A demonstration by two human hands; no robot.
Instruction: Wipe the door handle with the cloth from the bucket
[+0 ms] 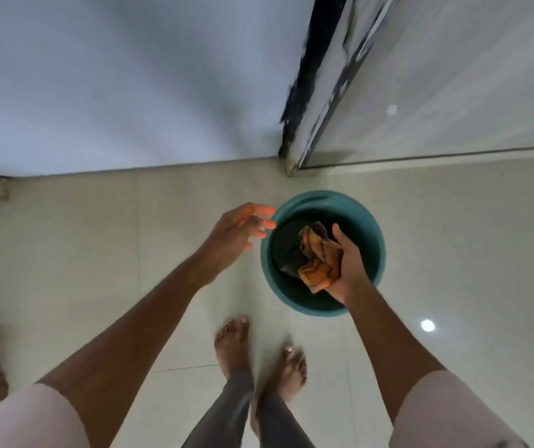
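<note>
A round teal plastic bucket point(369, 227) stands on the pale glossy tiled floor point(453, 253), near the corner where a light grey wall point(130, 76) meets a door frame with dark, worn paint point(317, 92). To the right of this frame there is a smooth pale panel point(469, 76) with a dark line along its lower edge; if it is the door, I cannot tell, and a door handle is not in view. Two bare feet point(233, 344) of the person stand on the floor just below the bucket, with grey trouser legs point(227, 412) above them, and a small bright reflection of a lamp point(427, 325) lies on the tile to the right. The right hand point(349, 270) is over the opening of the bucket and is closed around a crumpled orange cloth with dark stripes point(319, 257); the cloth bulges out to the left of the fingers, and a darker part of it hangs toward the inside of the bucket. The cloth is within the rim of the bucket in this view, but if it touches the bottom I cannot tell. The left hand point(240, 231) is open with the fingers spread, empty, just beside the left rim of the bucket, the fingertips close to the rim. Both forearms are bare, with pale short sleeves point(446, 412) at the lower edge. Nothing stands between the hands and the bucket.
</note>
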